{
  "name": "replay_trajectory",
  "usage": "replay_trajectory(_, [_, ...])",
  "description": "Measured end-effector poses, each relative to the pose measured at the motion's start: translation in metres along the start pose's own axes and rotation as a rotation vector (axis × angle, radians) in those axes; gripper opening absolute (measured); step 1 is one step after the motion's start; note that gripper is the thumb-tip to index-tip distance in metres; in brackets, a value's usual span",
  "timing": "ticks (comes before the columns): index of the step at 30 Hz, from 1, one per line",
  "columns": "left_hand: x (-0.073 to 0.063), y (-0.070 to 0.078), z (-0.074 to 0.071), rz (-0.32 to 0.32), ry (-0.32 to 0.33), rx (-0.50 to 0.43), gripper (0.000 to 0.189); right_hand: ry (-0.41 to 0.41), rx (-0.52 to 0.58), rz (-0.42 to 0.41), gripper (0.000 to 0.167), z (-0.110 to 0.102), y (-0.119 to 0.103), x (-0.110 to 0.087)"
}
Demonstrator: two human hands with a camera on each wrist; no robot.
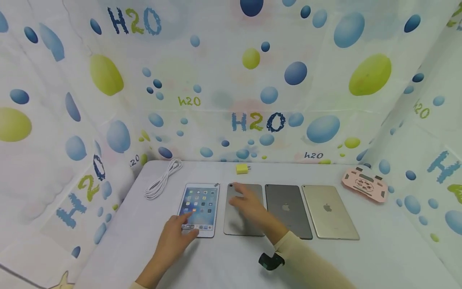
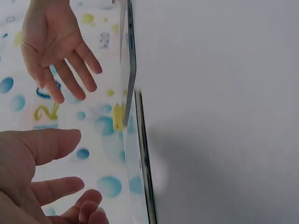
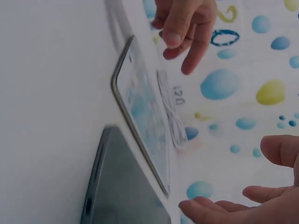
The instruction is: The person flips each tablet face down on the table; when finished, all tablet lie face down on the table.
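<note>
A white-framed tablet (image 1: 200,200) lies face up, its lit screen showing rows of app icons. Over its lower left part hovers my left hand (image 1: 173,237), holding nothing, fingers loosely spread. To its right a grey tablet (image 1: 234,224) lies face down, camera at the top left corner. My right hand (image 1: 250,206) hangs above it with fingers apart and hides part of its back. In the right wrist view the left hand (image 3: 189,28) is clear above the lit tablet (image 3: 140,112). The left wrist view shows the right hand (image 2: 56,51) with nothing in it.
A dark grey tablet (image 1: 285,196) and a gold tablet (image 1: 332,216) lie face down further right. Behind them are a coiled white cable (image 1: 159,184), a yellow plug adapter (image 1: 242,169) and a pink panel with dark tabs (image 1: 371,190). A patterned curtain (image 1: 216,80) encloses the white table (image 1: 231,265).
</note>
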State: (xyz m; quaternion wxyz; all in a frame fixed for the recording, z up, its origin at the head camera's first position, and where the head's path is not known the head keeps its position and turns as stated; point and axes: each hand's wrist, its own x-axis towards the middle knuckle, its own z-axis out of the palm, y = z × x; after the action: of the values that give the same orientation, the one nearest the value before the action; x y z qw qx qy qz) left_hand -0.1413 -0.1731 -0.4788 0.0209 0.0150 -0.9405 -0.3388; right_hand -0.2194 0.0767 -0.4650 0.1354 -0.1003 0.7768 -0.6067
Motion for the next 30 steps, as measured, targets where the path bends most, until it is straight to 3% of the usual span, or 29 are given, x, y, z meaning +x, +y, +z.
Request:
replay_trajectory(4, [0.004, -0.016, -0.011, -0.069, 0.008, 0.040, 0.066, -0.038, 0.096, 0.035, 0.059, 0.025, -0.003, 0.012])
replay_trajectory(8, [0.006, -0.024, -0.012, -0.099, -0.082, 0.020, 0.077, -0.050, 0.148, 0.090, 0.056, 0.044, 0.000, 0.020])
replay_trajectory(11, [0.008, -0.026, -0.011, -0.086, -0.129, 0.024, 0.083, -0.047, 0.156, 0.133, 0.057, 0.052, 0.003, 0.025])
replay_trajectory(17, [0.012, -0.028, -0.011, -0.053, -0.136, 0.053, 0.089, -0.042, 0.171, 0.153, 0.059, 0.059, 0.006, 0.032])
replay_trajectory(24, [0.017, -0.028, -0.014, -0.097, -0.156, -0.027, 0.092, -0.042, 0.204, 0.158, 0.058, 0.057, 0.007, 0.038])
replay_trajectory(30, [0.017, -0.030, -0.012, -0.118, -0.188, -0.025, 0.093, -0.026, 0.170, 0.155, 0.055, 0.062, 0.007, 0.036])
